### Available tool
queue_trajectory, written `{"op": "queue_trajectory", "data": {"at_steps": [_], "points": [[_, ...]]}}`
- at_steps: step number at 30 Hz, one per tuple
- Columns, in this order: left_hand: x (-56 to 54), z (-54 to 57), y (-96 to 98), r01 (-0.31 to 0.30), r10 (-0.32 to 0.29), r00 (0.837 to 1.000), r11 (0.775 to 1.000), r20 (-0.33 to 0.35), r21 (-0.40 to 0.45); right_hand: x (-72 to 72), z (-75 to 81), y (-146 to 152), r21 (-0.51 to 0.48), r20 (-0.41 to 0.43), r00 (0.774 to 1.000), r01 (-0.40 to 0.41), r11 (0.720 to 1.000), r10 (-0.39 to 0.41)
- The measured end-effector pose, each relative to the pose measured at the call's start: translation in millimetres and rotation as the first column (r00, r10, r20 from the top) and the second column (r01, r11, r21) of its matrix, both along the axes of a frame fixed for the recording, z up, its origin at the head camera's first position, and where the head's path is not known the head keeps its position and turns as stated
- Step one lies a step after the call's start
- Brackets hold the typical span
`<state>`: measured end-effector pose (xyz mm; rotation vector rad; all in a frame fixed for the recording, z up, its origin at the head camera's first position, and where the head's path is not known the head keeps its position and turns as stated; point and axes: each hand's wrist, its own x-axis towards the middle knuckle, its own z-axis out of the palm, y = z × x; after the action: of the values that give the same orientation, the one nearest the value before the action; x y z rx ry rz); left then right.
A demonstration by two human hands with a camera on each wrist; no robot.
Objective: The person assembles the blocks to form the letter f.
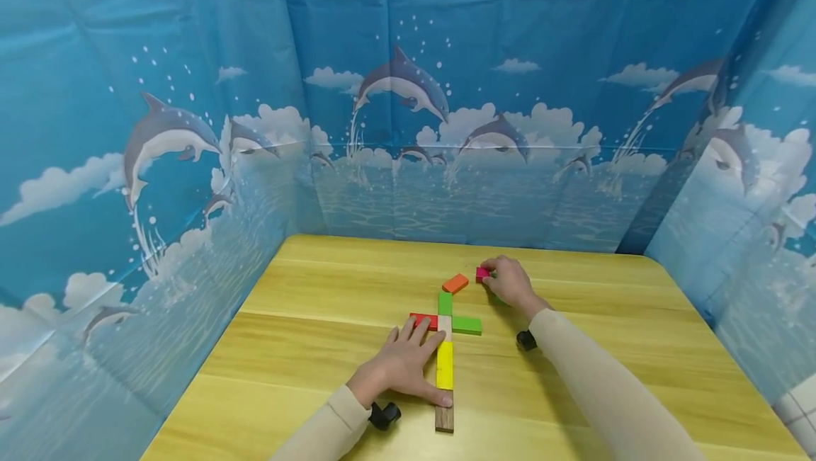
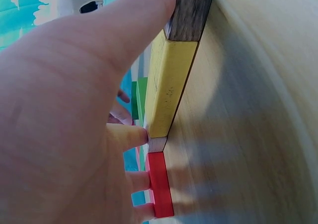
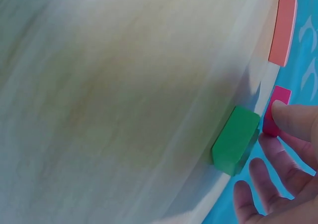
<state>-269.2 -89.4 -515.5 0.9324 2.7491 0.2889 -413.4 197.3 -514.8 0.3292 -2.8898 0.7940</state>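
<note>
My left hand (image 1: 404, 362) lies with spread fingers over a cross of flat wooden blocks. Its thumb touches the dark brown block (image 1: 444, 420), and other fingertips rest on the red block (image 2: 160, 184) and the pale block (image 2: 157, 144). Between brown and pale lies the yellow block (image 1: 445, 365). One green block (image 1: 445, 303) tops the cross; another green block (image 1: 467, 326) forms its right arm. Farther back, my right hand (image 1: 510, 282) pinches a pink block (image 3: 277, 111) between thumb and fingers. Close by its fingers is a separate green block (image 3: 236, 139), mostly hidden in the head view.
An orange block (image 1: 455, 283) lies slantwise between the cross and the pink block. The wood-grain table (image 1: 306, 333) meets a blue dolphin-print curtain (image 1: 446, 192) along its back and left edges. A black wrist camera (image 1: 385, 416) sits at my left wrist.
</note>
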Motion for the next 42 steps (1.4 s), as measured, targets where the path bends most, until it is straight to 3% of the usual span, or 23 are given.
{"op": "queue_trajectory", "data": {"at_steps": [10,17,42], "points": [[-0.4,7.8,-4.0,-0.021,0.021,1.000,1.000,-0.022,0.012,-8.4,7.6,-16,0.032,-0.050,0.998,-0.035,0.999,0.037],[1.5,5.9,-1.8,-0.019,0.019,1.000,1.000,-0.003,0.008,-4.3,-0.2,-15,0.057,-0.006,1.000,-0.028,0.998,0.029],[3.9,6.2,8.1,-0.025,0.025,1.000,0.999,0.018,0.022,-5.9,-9.1,-9,0.131,-0.010,1.000,-0.013,0.991,0.014]]}}
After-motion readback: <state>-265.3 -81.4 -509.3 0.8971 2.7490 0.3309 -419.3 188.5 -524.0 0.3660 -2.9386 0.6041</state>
